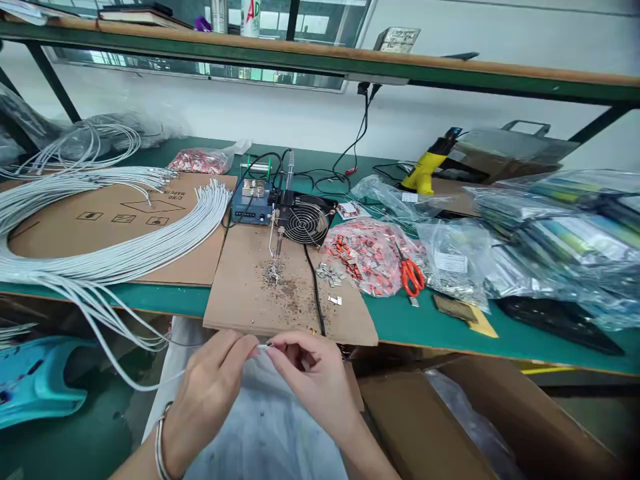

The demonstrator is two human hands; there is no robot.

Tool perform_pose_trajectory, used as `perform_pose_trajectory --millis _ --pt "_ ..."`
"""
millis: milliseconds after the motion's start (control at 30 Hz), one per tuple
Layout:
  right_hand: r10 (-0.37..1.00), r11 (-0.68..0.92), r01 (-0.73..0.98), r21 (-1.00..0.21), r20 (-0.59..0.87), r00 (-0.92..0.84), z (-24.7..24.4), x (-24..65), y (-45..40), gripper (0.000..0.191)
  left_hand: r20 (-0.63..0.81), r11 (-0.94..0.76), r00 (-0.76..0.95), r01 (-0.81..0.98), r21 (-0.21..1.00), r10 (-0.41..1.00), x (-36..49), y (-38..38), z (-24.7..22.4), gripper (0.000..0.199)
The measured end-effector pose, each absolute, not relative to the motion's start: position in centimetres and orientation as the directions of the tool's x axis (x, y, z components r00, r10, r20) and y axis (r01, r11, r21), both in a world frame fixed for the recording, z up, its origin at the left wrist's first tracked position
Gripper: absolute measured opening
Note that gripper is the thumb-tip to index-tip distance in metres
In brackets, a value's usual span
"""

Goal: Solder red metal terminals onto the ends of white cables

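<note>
My left hand (215, 380) is closed, thumb and fingers pinching a white cable (163, 383) close to its end. The cable loops in from the left, out of the white bundle (115, 263). My right hand (317, 383) is closed too, its thumb and index finger pinching a tiny metallic piece (270, 344) at the cable's tip. The fingers hide most of that piece. Both hands are in front of the table edge, above my lap. Beyond them, a cardboard sheet (245, 287) carries dark specks, solder bits and several small metal parts (330, 275).
Behind stand a blue soldering station (253, 203), an upright soldering iron (280, 243) and a black fan (306, 221). A bag of red parts (373, 257), orange-handled scissors (411, 277) and plastic bags (565, 247) lie right. An open carton (425, 420) is below.
</note>
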State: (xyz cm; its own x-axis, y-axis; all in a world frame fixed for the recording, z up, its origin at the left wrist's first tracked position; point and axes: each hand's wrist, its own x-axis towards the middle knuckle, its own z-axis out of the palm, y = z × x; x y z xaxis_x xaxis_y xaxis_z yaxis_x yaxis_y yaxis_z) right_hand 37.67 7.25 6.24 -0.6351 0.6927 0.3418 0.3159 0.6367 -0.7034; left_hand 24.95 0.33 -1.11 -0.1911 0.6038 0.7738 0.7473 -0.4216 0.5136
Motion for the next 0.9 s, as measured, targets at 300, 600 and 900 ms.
perform_pose_trajectory --millis 300,600,900 --pt "0.854 0.411 0.057 -0.910 0.362 -0.375 3.2 36.7 8.0 0.025 0.783 -0.511 -0.242 0.642 0.572 0.573 26.1 3.3 -0.9 0.019" --pt "0.843 0.497 0.194 -0.846 0.417 -0.341 4.3 39.4 8.8 0.019 0.706 -0.559 -0.217 0.474 0.680 0.674 25.8 4.0 -0.9 0.015" --pt "0.858 0.425 0.308 -0.851 0.269 -0.438 5.0 39.3 8.3 0.015 0.719 -0.589 -0.216 0.444 0.675 0.661 26.8 4.1 -0.8 0.014"
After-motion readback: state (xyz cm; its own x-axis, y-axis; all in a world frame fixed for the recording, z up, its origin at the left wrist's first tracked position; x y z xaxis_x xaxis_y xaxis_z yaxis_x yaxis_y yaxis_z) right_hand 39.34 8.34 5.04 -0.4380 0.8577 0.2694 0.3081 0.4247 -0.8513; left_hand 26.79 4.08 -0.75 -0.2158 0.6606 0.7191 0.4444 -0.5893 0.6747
